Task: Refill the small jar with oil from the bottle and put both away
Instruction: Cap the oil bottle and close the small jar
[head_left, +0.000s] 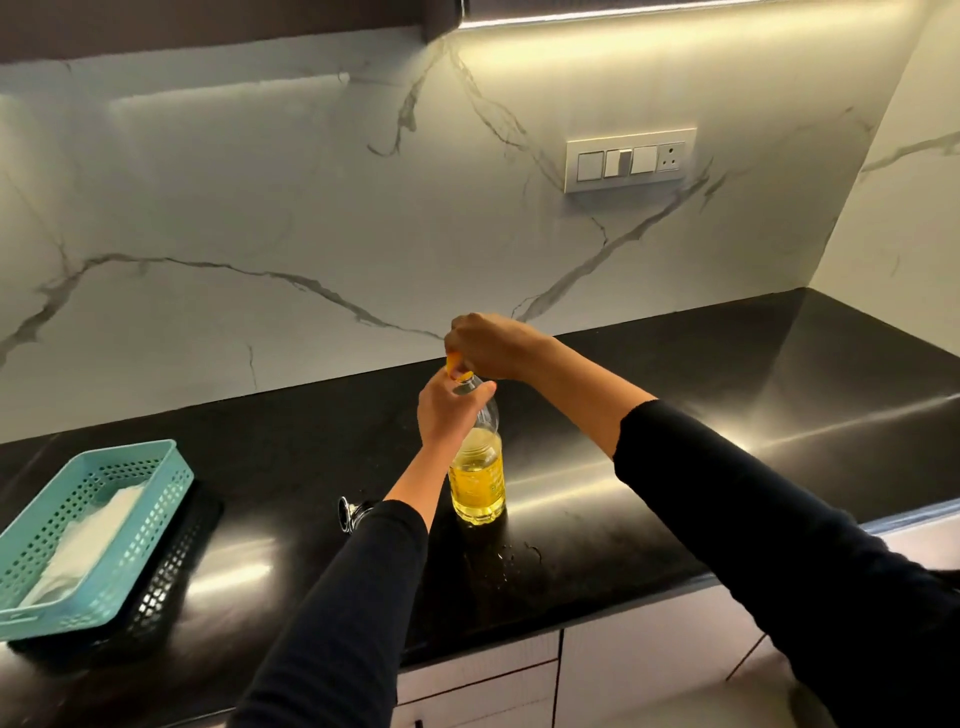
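A clear plastic oil bottle (478, 478), about half full of yellow oil, stands upright on the black counter (675, 447). My left hand (447, 410) grips its neck. My right hand (488, 345) is above the mouth, its fingers curled round the orange cap (457, 366). Whether the cap is on the thread or off it cannot be told. The small jar (350, 514) shows only as a metal-rimmed piece behind my left forearm, which hides most of it.
A light blue perforated basket (171, 467) with white paper inside sits at the left on a black perforated tray (171, 571). A few drops of liquid (519, 556) lie on the counter in front of the bottle. A switch panel (631, 158) is on the marble wall.
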